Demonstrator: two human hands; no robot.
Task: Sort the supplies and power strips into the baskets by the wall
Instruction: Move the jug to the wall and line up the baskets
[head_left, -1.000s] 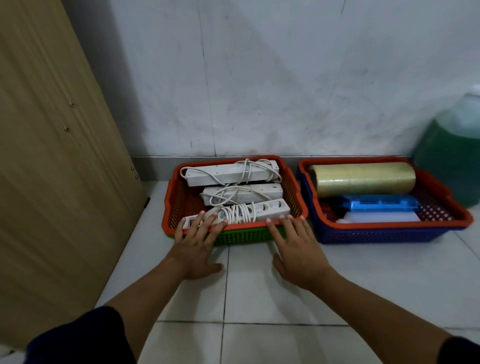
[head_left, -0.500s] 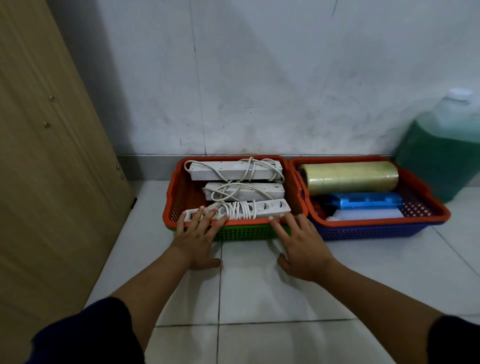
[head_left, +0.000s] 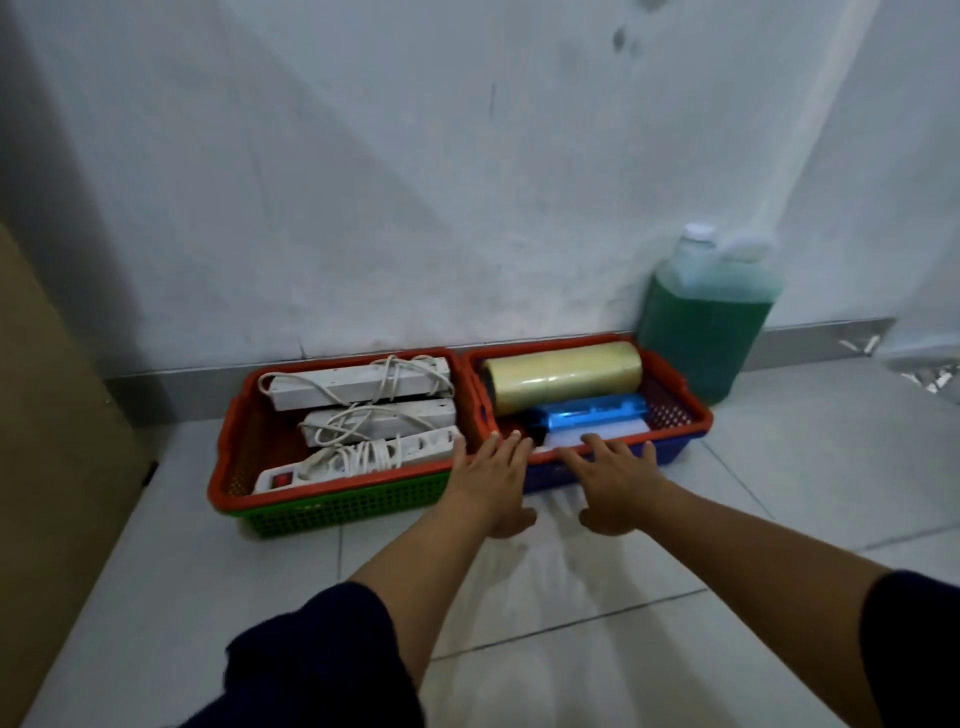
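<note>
Both hands have slid right since a moment ago, off the green basket's front and onto the blue one. Left hand (head_left: 491, 480) lies flat, fingers spread, clutching nothing, fingertips on the front orange rim near its left corner; right hand (head_left: 615, 486) is spread the same way, empty, fingertips on that rim further along. Beneath them sits the blue basket (head_left: 670, 451), holding a yellowish tape roll (head_left: 563, 375) at the back, a shiny blue pack (head_left: 597, 418) in front of it and something flat and white by the rim that I cannot make out. It touches the green basket (head_left: 332, 506) on its left, where three power strips (head_left: 358, 387) lie with cords wrapped round them. A green jug (head_left: 704, 332) stands just behind the blue basket's right end.

Handling, as I judge it: this is thin latticed plastic, light, a bit flexy, and it should skate easily on the glossy tile (head_left: 571, 597). Push low on the front wall with flat palms, or hook fingers under the stiff rim at both ends. The roll could shift if jolted, so go gently.
</note>
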